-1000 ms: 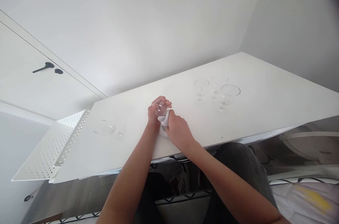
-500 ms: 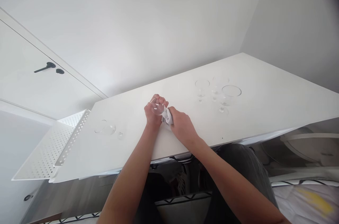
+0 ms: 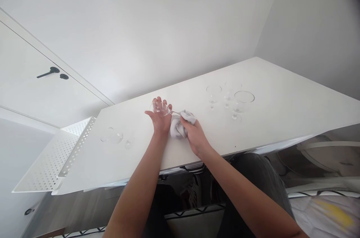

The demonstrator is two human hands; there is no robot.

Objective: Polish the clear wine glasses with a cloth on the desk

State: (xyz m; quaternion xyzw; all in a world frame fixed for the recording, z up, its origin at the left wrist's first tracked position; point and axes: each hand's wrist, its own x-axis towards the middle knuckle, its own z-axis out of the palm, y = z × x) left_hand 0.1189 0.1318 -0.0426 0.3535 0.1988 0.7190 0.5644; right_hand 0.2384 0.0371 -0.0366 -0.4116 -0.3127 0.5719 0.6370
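Observation:
A clear wine glass [image 3: 160, 109] lies on its side above the table, its bowl cradled in my left hand [image 3: 161, 122]. The fingers curl behind the bowl, and the thumb points out to the left. From the bowl the stem runs right into a white cloth [image 3: 178, 127]. My right hand [image 3: 196, 134] is closed on this cloth, pinching it about the stem's end, with the thumb on top. Folds of cloth hide the foot of the glass.
On the white table [image 3: 140, 159], several clear stemmed glasses [image 3: 244, 97] stand at the right. Another glass [image 3: 112, 136] is at the left, near a white perforated rack [image 3: 47, 166]. A wall rises behind the table, and a door handle [image 3: 48, 72] shows at far left.
My left hand has moved slightly left and its thumb has opened outward from the bowl. My right hand has shifted right along the stem, and more of the cloth shows.

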